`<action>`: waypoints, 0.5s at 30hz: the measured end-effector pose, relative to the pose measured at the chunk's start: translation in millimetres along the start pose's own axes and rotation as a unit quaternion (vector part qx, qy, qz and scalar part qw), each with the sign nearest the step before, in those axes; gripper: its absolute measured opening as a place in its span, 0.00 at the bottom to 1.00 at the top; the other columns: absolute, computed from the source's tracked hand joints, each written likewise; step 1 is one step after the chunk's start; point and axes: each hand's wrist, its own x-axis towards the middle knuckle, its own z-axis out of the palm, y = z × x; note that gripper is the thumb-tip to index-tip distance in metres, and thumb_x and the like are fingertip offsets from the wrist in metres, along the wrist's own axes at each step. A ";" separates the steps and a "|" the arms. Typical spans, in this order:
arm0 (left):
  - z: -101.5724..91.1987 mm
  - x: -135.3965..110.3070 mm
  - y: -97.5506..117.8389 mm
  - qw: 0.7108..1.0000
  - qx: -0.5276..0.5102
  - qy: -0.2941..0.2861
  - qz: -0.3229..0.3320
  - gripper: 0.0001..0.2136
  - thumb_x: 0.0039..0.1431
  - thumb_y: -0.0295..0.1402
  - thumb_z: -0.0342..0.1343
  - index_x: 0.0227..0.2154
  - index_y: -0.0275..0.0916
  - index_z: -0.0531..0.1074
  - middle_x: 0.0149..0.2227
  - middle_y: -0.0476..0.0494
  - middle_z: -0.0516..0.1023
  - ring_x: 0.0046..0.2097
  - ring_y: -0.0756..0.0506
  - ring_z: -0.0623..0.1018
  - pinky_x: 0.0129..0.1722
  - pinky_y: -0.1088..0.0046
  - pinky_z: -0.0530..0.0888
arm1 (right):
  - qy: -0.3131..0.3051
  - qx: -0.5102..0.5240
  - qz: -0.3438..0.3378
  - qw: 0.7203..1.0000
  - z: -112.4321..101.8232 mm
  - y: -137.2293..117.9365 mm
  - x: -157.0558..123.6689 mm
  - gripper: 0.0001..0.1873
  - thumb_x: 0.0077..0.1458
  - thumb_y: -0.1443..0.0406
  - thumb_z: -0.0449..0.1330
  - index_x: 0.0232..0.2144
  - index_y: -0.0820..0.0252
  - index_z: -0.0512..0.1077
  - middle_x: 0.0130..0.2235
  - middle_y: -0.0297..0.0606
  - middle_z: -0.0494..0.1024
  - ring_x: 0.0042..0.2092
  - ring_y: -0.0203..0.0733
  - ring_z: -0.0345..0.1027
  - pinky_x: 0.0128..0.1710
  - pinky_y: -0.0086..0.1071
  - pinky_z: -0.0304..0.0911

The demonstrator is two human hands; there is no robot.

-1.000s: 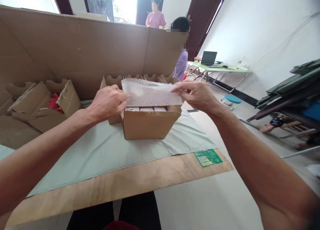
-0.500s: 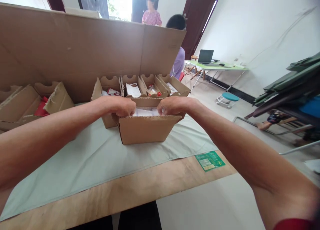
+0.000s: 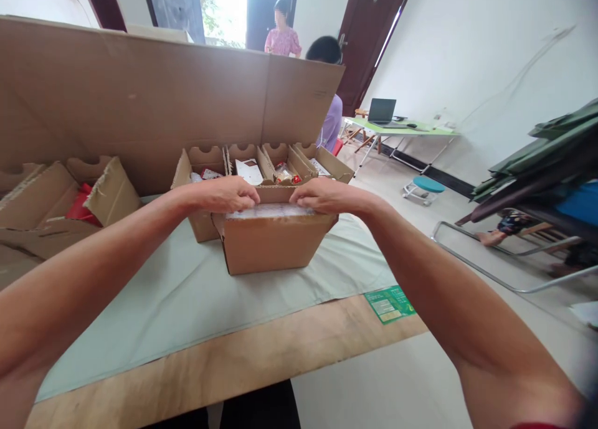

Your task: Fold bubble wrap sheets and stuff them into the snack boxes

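Note:
A small open cardboard box (image 3: 273, 247) stands on a pale green mat (image 3: 177, 289). A sheet of bubble wrap (image 3: 268, 212) lies flat inside it, over the contents. My left hand (image 3: 224, 195) and my right hand (image 3: 322, 197) are both at the box's far side, fingers curled over its rear flap (image 3: 274, 194), which leans in over the opening. The two hands are a short gap apart.
Behind the box is a row of cardboard compartments (image 3: 261, 160) with small packets, backed by a tall cardboard wall (image 3: 140, 99). More torn boxes with a red item (image 3: 78, 206) lie at left. A green sticker (image 3: 389, 303) marks the wooden table edge. Two people (image 3: 327, 86), a laptop table (image 3: 397, 127) and a stool (image 3: 423, 186) are beyond.
The bubble wrap, held up above the box a second ago, now lies inside it. Both hands have dropped to the box and closed on its rear flap.

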 end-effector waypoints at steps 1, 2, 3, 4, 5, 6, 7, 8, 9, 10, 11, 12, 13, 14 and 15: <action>-1.0 -14.5 -1.3 0.997 -0.023 0.070 -0.004 0.14 0.57 0.37 0.55 0.40 0.42 0.83 0.40 0.46 0.85 0.40 0.43 0.81 0.42 0.69 0.74 | 0.080 0.037 0.012 0.996 0.9 4.9 -14.7 0.15 0.59 0.71 0.55 0.40 0.58 0.82 0.40 0.36 0.85 0.42 0.43 0.77 0.41 0.31 0.67; 1.2 -32.2 -4.0 0.987 -0.048 0.155 -0.012 0.15 0.59 0.39 0.55 0.43 0.41 0.82 0.42 0.45 0.85 0.42 0.43 0.81 0.45 0.68 0.75 | 0.171 0.075 0.029 0.982 4.3 10.8 -32.7 0.14 0.61 0.67 0.56 0.40 0.58 0.82 0.40 0.37 0.85 0.42 0.44 0.77 0.43 0.33 0.68; 7.9 -51.2 -8.1 0.967 -0.076 0.243 -0.025 0.16 0.60 0.41 0.55 0.45 0.41 0.81 0.44 0.44 0.84 0.44 0.42 0.82 0.48 0.66 0.76 | 0.259 0.110 0.050 0.958 10.8 17.5 -52.2 0.13 0.62 0.64 0.57 0.41 0.57 0.82 0.41 0.38 0.84 0.42 0.45 0.77 0.44 0.35 0.70; 19.4 -69.4 -13.8 0.939 -0.103 0.324 -0.047 0.18 0.61 0.43 0.56 0.47 0.40 0.80 0.47 0.42 0.84 0.47 0.41 0.81 0.52 0.63 0.76 | 0.326 0.141 0.076 0.932 20.9 24.7 -70.9 0.12 0.62 0.61 0.58 0.41 0.57 0.81 0.41 0.39 0.84 0.43 0.46 0.77 0.45 0.37 0.70; 35.2 -84.8 -20.6 0.908 -0.140 0.388 -0.074 0.21 0.61 0.45 0.57 0.51 0.39 0.79 0.50 0.40 0.83 0.51 0.39 0.81 0.56 0.59 0.75 | 0.370 0.173 0.107 0.906 34.2 31.6 -86.5 0.12 0.62 0.58 0.60 0.41 0.56 0.81 0.40 0.40 0.84 0.43 0.46 0.78 0.46 0.38 0.71; 54.4 -95.8 -27.9 0.883 -0.180 0.422 -0.096 0.26 0.60 0.48 0.58 0.55 0.38 0.75 0.54 0.36 0.81 0.54 0.37 0.80 0.59 0.55 0.74 | 0.379 0.212 0.133 0.891 50.1 37.6 -97.5 0.14 0.60 0.56 0.62 0.41 0.57 0.80 0.40 0.41 0.84 0.42 0.47 0.78 0.45 0.40 0.72; 75.5 -101.5 -34.8 0.877 -0.220 0.411 -0.116 0.32 0.57 0.50 0.59 0.61 0.36 0.71 0.58 0.32 0.78 0.58 0.34 0.77 0.61 0.51 0.72 | 0.364 0.250 0.148 0.885 67.5 42.1 -102.8 0.19 0.57 0.53 0.64 0.46 0.57 0.78 0.43 0.43 0.84 0.44 0.49 0.78 0.44 0.41 0.73; 96.9 -101.8 -40.4 0.874 -0.261 0.390 -0.128 0.38 0.55 0.52 0.61 0.65 0.36 0.66 0.64 0.29 0.72 0.64 0.31 0.73 0.62 0.47 0.70 | 0.338 0.286 0.156 0.883 85.4 44.6 -102.3 0.27 0.53 0.52 0.67 0.52 0.56 0.76 0.47 0.45 0.83 0.45 0.51 0.78 0.42 0.42 0.73; 117.1 -97.4 -44.0 0.872 -0.292 0.372 -0.130 0.42 0.54 0.53 0.62 0.67 0.37 0.62 0.67 0.28 0.67 0.67 0.29 0.69 0.64 0.45 0.69 | 0.313 0.319 0.156 0.881 102.7 45.1 -96.9 0.34 0.50 0.50 0.69 0.56 0.56 0.72 0.51 0.47 0.81 0.48 0.53 0.78 0.41 0.42 0.74; 134.9 -89.5 -45.0 0.872 -0.323 0.348 -0.122 0.44 0.53 0.54 0.63 0.69 0.38 0.59 0.69 0.28 0.65 0.68 0.29 0.67 0.64 0.44 0.68 | 0.294 0.345 0.150 0.879 118.3 43.4 -88.2 0.39 0.48 0.49 0.70 0.59 0.56 0.70 0.54 0.49 0.80 0.49 0.54 0.77 0.41 0.43 0.74; 149.4 -80.0 -43.5 0.870 -0.352 0.329 -0.106 0.45 0.53 0.54 0.63 0.69 0.38 0.57 0.69 0.28 0.64 0.68 0.29 0.66 0.65 0.44 0.68 | 0.287 0.366 0.142 0.874 131.7 40.0 -77.9 0.41 0.47 0.48 0.70 0.59 0.57 0.69 0.55 0.49 0.79 0.50 0.54 0.76 0.42 0.43 0.74; 160.4 -70.8 -39.7 0.863 -0.376 0.325 -0.088 0.45 0.54 0.54 0.62 0.70 0.39 0.56 0.68 0.29 0.65 0.68 0.29 0.67 0.65 0.44 0.67 | 0.292 0.380 0.138 0.867 142.5 35.0 -68.4 0.41 0.47 0.46 0.69 0.58 0.57 0.69 0.55 0.50 0.79 0.50 0.55 0.76 0.43 0.43 0.74; 168.2 -64.0 -34.1 0.856 -0.392 0.330 -0.071 0.44 0.56 0.54 0.61 0.70 0.39 0.55 0.68 0.30 0.66 0.68 0.30 0.68 0.67 0.45 0.66 | 0.302 0.385 0.139 0.861 150.7 28.6 -61.7 0.40 0.47 0.45 0.69 0.57 0.59 0.70 0.53 0.50 0.80 0.49 0.55 0.77 0.44 0.44 0.74; 173.6 -61.3 -27.2 0.849 -0.400 0.339 -0.061 0.42 0.58 0.53 0.60 0.70 0.39 0.54 0.68 0.30 0.66 0.68 0.31 0.68 0.68 0.46 0.65 | 0.314 0.385 0.142 0.856 156.7 21.2 -59.1 0.39 0.47 0.44 0.68 0.55 0.60 0.70 0.50 0.50 0.81 0.47 0.55 0.77 0.44 0.45 0.75; 178.0 -64.2 -19.3 0.844 -0.400 0.351 -0.060 0.41 0.60 0.52 0.58 0.71 0.40 0.53 0.68 0.31 0.66 0.69 0.32 0.67 0.69 0.46 0.63 | 0.325 0.378 0.146 0.854 160.9 12.8 -61.6 0.39 0.48 0.44 0.68 0.56 0.61 0.70 0.49 0.50 0.82 0.46 0.56 0.78 0.45 0.47 0.75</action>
